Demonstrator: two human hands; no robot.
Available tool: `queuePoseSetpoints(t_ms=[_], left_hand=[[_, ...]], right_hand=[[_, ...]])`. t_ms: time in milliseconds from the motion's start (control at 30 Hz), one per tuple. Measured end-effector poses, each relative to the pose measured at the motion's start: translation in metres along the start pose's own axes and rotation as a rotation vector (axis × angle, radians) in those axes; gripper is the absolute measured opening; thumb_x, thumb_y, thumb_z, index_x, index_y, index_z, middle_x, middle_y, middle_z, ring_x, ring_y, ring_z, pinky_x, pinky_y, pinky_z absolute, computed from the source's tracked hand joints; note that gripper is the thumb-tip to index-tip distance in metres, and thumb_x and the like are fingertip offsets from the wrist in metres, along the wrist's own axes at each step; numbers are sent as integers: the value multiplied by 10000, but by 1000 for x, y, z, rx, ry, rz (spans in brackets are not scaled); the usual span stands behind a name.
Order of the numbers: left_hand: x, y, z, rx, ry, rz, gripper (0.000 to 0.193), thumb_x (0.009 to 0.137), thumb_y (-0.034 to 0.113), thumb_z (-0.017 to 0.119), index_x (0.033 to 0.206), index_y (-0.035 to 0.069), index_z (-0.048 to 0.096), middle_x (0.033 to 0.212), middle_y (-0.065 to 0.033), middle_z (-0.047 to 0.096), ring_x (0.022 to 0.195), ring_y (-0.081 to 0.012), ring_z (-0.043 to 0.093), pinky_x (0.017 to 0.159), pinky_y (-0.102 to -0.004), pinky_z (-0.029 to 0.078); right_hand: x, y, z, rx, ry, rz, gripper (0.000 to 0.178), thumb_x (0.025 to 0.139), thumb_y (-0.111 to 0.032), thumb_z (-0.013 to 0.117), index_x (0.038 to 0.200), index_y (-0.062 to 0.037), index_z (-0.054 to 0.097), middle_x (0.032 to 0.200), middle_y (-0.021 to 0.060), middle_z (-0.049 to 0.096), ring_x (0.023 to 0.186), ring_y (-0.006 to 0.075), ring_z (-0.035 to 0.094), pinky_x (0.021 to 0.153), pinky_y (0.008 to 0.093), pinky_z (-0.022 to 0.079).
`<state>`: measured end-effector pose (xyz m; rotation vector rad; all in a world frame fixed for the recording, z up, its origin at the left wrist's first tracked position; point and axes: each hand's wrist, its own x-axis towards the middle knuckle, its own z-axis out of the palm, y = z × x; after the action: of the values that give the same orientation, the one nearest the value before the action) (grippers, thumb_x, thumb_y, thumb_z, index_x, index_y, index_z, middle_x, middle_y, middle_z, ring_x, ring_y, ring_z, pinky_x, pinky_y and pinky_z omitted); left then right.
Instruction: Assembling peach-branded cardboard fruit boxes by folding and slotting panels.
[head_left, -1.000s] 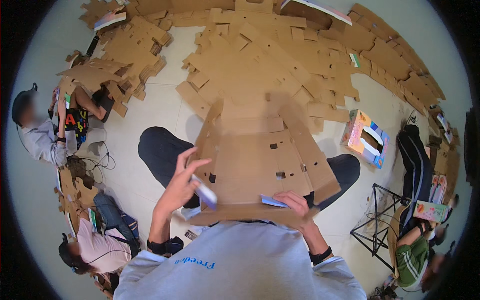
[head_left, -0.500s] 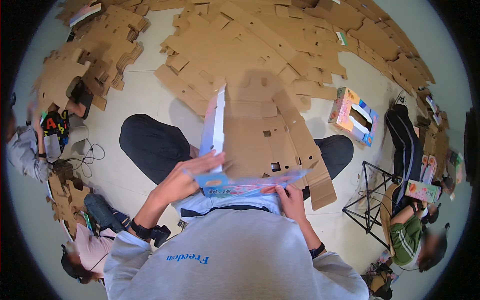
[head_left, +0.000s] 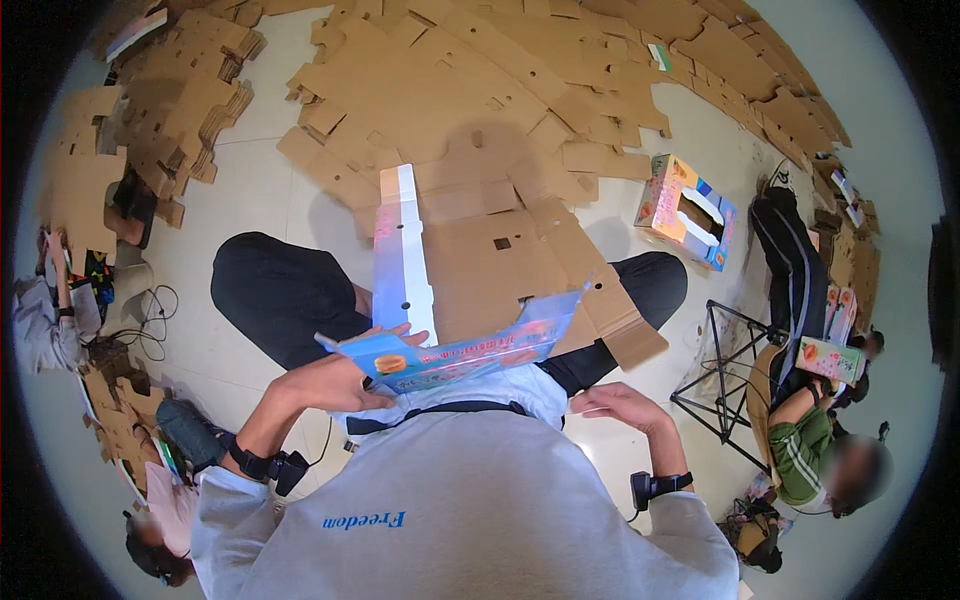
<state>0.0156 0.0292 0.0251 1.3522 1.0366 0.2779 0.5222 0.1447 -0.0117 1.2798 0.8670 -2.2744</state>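
Note:
A partly folded cardboard box [head_left: 500, 260] lies across my lap, plain brown on its inner side. Its near wall [head_left: 460, 357], printed blue and pink, stands up at a slant toward me. The left wall [head_left: 400, 250] has a printed face and a white edge strip. My left hand [head_left: 345, 382] pinches the left end of the near wall, with the thumb on the printed side and fingertips over the inner side. To the right of my waist, my right hand [head_left: 620, 402] is off the cardboard, its fingers stretched out and holding nothing.
Flat cardboard blanks [head_left: 430, 80] cover the floor ahead. An assembled printed box [head_left: 660, 205] with a cut-out top stands beyond my right knee. A black metal frame [head_left: 725, 390] is at the right. Other people sit on both sides, one near a printed box [head_left: 832, 362].
My right hand has let go of the near wall and moved right. The left hand has shifted to that wall's left end. The near wall shows more of its printed face.

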Motion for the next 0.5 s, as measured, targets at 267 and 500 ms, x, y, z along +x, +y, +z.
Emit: queuePoseSetpoints(t_ms=[267, 500], left_hand=[[4, -2, 17, 432, 286, 137, 794, 761, 68, 761, 1511, 242, 568, 1585, -66, 514, 1452, -351, 491, 1227, -496, 389], [4, -7, 14, 389, 256, 152, 583, 874, 180, 675, 1454, 159, 627, 1572, -100, 531, 1484, -363, 455, 1219, -517, 387]], right_hand=[[8, -78, -14, -73, 821, -625, 762, 906, -111, 752, 1578, -84, 392, 1132, 123, 664, 1011, 210, 692, 932, 331, 560], [64, -145, 6, -947, 880, -1002, 479, 835, -37, 675, 1313, -65, 678, 1074, 173, 742, 827, 287, 718, 721, 365, 558]])
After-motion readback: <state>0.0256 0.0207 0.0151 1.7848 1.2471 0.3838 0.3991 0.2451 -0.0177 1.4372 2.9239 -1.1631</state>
